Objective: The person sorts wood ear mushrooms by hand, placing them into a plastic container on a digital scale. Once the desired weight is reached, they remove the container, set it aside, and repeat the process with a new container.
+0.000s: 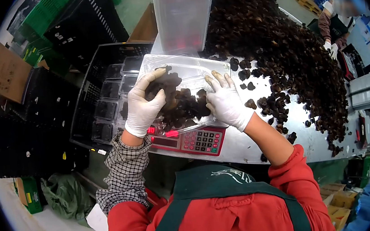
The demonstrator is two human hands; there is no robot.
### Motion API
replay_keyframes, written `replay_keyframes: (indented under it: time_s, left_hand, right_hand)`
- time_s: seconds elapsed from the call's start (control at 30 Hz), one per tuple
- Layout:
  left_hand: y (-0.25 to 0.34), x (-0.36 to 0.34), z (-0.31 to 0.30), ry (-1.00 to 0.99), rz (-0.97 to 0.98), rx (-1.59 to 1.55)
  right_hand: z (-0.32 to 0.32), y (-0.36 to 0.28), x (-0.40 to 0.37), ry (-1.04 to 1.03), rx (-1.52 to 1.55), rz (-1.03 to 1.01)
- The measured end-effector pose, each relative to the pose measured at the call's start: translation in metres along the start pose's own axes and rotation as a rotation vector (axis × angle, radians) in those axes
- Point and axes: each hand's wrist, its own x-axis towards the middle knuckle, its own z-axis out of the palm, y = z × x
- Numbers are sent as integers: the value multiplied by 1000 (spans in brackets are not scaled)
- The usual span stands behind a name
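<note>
Hard to see much of the scale (201, 141): only its keypad and a sliver of red display peek out from under the clear tray (189, 67), and the left wrist covers part of the readout. The tray's near rim is lost behind both gloves. The mushrooms (184, 106) are dark and crinkled, piled in the tray between the two hands. The left hand (144, 104) is in at the tray's left end, thumb and fingers (158, 101) curled shut around a clump of them. The right hand (225, 100) lies at the right end, fingers (217, 81) spread apart and flat on the pile; what sits under its palm I can't see. A loose heap (286, 46) covers the bench (242, 145) beyond, running out of sight at the top.
</note>
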Motion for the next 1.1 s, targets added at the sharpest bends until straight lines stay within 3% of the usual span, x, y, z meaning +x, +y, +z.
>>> replay_keyframes:
  time_s: [0.1, 0.3, 0.37, 0.5, 0.57, 0.63, 0.73, 0.77, 0.8, 0.9, 0.97, 1.1]
  left_hand:
    - [-2, 2, 1, -13, -1, 35]
    - [-17, 6, 24, -152, 288, 407]
    - [-21, 7, 31, -257, 371, 657]
    - [-33, 6, 36, -321, 411, 791]
    - [-31, 7, 28, -216, 372, 677]
    - [-29, 10, 21, -233, 248, 553]
    - [-37, 10, 18, -212, 152, 362]
    - [-37, 9, 19, -204, 108, 301]
    - [-36, 8, 19, -195, 63, 240]
    - [-31, 8, 19, -178, 79, 216]
    - [-35, 8, 16, -178, 112, 263]
    - [-37, 6, 16, -172, 145, 260]
  right_hand:
    - [-1, 0, -3, 49, 91, 38]
    - [-34, 12, -18, 207, 454, 95]
    - [-53, 20, -41, 198, 612, 219]
    - [-87, 47, -133, 144, 702, 588]
    - [-104, 65, -190, -349, 501, 962]
    - [-86, 84, -248, -766, -208, 899]
    - [-69, 77, -247, -95, 1, 621]
    - [-70, 60, -208, 33, 260, 574]
    - [-70, 44, -169, 79, 488, 485]
    - [-56, 9, -61, 219, 474, 160]
    - [-24, 8, -7, 261, 274, -57]
    - [-2, -4, 17, 67, -7, -27]
